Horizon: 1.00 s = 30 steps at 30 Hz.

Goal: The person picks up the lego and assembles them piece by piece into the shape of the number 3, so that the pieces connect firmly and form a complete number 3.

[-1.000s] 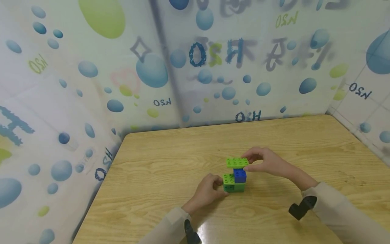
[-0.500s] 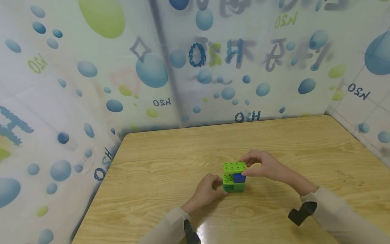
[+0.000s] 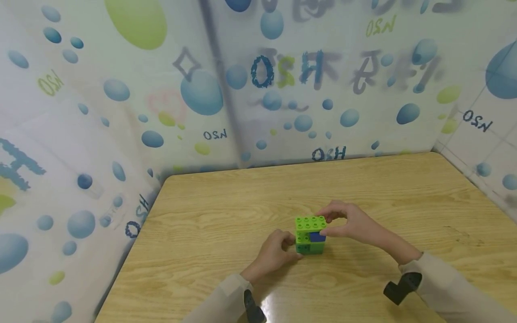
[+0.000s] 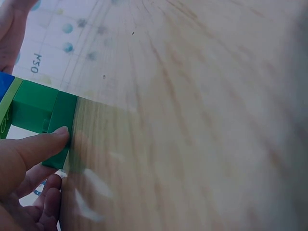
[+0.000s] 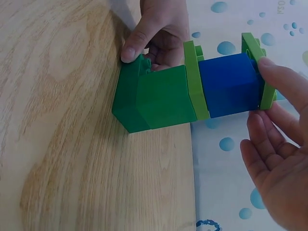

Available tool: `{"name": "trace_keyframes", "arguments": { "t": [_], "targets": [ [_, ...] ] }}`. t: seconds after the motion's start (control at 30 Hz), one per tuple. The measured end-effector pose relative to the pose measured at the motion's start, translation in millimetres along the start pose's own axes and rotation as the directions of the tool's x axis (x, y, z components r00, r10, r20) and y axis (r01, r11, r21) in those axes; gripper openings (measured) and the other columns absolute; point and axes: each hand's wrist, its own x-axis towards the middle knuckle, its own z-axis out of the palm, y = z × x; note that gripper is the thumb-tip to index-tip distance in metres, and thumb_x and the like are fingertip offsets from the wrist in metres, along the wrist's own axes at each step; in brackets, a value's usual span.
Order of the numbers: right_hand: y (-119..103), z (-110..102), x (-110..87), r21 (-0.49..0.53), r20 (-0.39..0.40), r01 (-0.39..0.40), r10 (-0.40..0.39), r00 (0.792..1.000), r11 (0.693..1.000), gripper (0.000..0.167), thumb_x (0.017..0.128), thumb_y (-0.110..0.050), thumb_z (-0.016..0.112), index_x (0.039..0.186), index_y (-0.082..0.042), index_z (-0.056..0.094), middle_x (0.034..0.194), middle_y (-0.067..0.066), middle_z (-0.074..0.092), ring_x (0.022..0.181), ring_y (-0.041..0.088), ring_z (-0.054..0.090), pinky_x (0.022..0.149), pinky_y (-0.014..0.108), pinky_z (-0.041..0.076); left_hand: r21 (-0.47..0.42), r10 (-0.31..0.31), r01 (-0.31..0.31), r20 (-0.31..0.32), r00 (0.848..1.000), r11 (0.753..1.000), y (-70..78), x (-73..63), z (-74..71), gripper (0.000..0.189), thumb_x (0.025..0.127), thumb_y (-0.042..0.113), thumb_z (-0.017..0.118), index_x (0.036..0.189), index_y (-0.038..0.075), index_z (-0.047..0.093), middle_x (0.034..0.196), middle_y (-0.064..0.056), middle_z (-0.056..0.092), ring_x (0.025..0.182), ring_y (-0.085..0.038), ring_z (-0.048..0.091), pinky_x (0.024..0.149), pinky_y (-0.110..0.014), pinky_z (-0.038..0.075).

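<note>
A small tower of toy building bricks stands on the wooden table. From the bottom up it has a dark green brick [image 5: 127,94], a green brick [image 5: 166,98], a lime plate [image 5: 196,84] and a blue brick [image 5: 228,84]. My left hand [image 3: 274,252] grips the dark green brick from the left, its thumb [image 4: 48,144] along the side. Over the blue brick is a second lime plate [image 3: 310,222], pinched at its right end by my right hand [image 3: 351,224]. In the right wrist view this upper plate sits slightly askew against the blue brick's top, overhanging toward the left.
The wooden table [image 3: 226,211] spreads around the tower on all sides. Behind it and to both sides rise pale wall sheets [image 3: 250,125] printed with blue and green drops and lettering. Dark wrist cameras [image 3: 402,288] sit on both sleeves.
My right hand has brought the upper lime plate down and slightly left, from above the blue brick onto its top. My left hand has stayed at the tower's base.
</note>
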Motion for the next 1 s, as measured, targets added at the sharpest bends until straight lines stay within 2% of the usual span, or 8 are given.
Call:
{"name": "trace_keyframes", "arguments": {
  "t": [0.37, 0.6, 0.8, 1.0],
  "targets": [
    [-2.4, 1.4, 0.3, -0.045, -0.01, 0.008, -0.009, 1.0, 0.999, 0.04, 0.078, -0.027, 0.073, 0.112, -0.011, 0.062, 0.099, -0.002, 0.056, 0.091, 0.017, 0.055, 0.081, 0.046, 0.044, 0.004, -0.028, 0.028, 0.014, 1.0, 1.0, -0.2, 1.0, -0.3, 0.035, 0.071, 0.021, 0.079, 0.098, 0.006, 0.064, 0.09, 0.003, 0.052, 0.082, -0.011, 0.046, 0.073, -0.026, 0.04],
    [-4.3, -0.1, 1.3, -0.069, -0.01, 0.048, -0.049, 0.999, 0.996, 0.037, 0.078, -0.026, 0.074, 0.109, -0.011, 0.062, 0.099, -0.004, 0.057, 0.091, 0.013, 0.055, 0.081, 0.047, 0.045, 0.007, -0.006, 0.006, 0.006, 1.0, 1.0, -0.2, 0.8, 0.0, 0.035, 0.07, 0.021, 0.079, 0.097, 0.005, 0.063, 0.089, 0.003, 0.052, 0.081, -0.011, 0.046, 0.072, -0.025, 0.04],
    [-4.5, -1.7, 3.4, -0.061, 0.021, 0.085, -0.084, 0.996, 0.995, 0.03, 0.077, -0.022, 0.074, 0.102, -0.011, 0.061, 0.097, -0.001, 0.056, 0.088, 0.014, 0.056, 0.08, 0.047, 0.045, 0.003, 0.005, -0.005, 0.002, 1.0, 1.0, 0.3, 0.5, 0.8, 0.034, 0.07, 0.02, 0.08, 0.096, 0.004, 0.064, 0.089, 0.002, 0.053, 0.081, -0.012, 0.047, 0.073, -0.026, 0.041],
    [-6.4, -3.1, 7.3, -0.081, 0.056, 0.099, -0.095, 0.994, 0.992, 0.029, 0.076, -0.02, 0.075, 0.098, -0.01, 0.06, 0.094, -0.001, 0.054, 0.085, 0.017, 0.055, 0.076, 0.041, 0.046, 0.007, 0.001, -0.001, -0.006, 1.0, 1.0, 1.2, 0.3, 1.3, 0.035, 0.069, 0.02, 0.08, 0.095, 0.004, 0.063, 0.088, 0.001, 0.052, 0.081, -0.013, 0.047, 0.073, -0.027, 0.04]
  ]
}}
